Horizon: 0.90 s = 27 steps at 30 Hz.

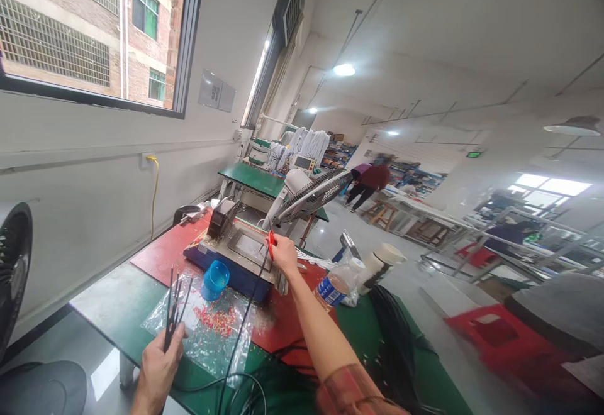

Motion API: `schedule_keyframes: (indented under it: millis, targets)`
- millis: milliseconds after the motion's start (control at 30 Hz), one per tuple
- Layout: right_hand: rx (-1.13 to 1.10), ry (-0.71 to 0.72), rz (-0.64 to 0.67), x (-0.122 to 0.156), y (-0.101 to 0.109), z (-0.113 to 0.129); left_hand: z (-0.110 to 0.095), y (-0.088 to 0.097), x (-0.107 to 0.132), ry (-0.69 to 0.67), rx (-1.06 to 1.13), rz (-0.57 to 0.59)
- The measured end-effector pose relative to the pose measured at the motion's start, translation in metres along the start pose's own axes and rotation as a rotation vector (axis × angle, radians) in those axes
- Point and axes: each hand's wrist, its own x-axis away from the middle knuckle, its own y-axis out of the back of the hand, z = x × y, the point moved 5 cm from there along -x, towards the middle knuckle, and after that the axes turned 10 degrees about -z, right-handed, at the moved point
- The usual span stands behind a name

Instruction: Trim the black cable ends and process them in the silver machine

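Note:
My left hand (160, 361) is closed around several black cables (173, 308), their thin ends pointing up. In my right hand (284, 255) is a small red-handled tool (270, 245); its exact kind is too small to make out. A long black cable (250, 302) runs from beside the right fingers down to the table's front; I cannot tell whether they grip it too. Behind this cable sits a soldering station (226, 280) with a blue base. A blue cup (216, 280) stands on a clear plastic sheet (236, 355), near a scatter of small red and yellow pieces (217, 320).
A plastic bottle (333, 289) and a cream-coloured container (384, 264) stand right of my forearm. Black cable coils (396, 339) lie at the table's right. A fan (316, 195) rises behind the station. Another person (375, 179) bends over farther back.

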Motion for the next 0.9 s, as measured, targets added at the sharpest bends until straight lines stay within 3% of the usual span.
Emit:
schedule_keyframes:
  millis: [367, 900]
  targets:
    - [-0.035, -0.008, -0.021, 0.0023, 0.0027, -0.0018, 0.0067, -0.0025, 0.0005, 0.071, 0.049, 0.092]
    - [-0.048, -0.031, -0.009, 0.0062, 0.0025, -0.0028, 0.0002, -0.0023, 0.0023, 0.048, 0.048, 0.069]
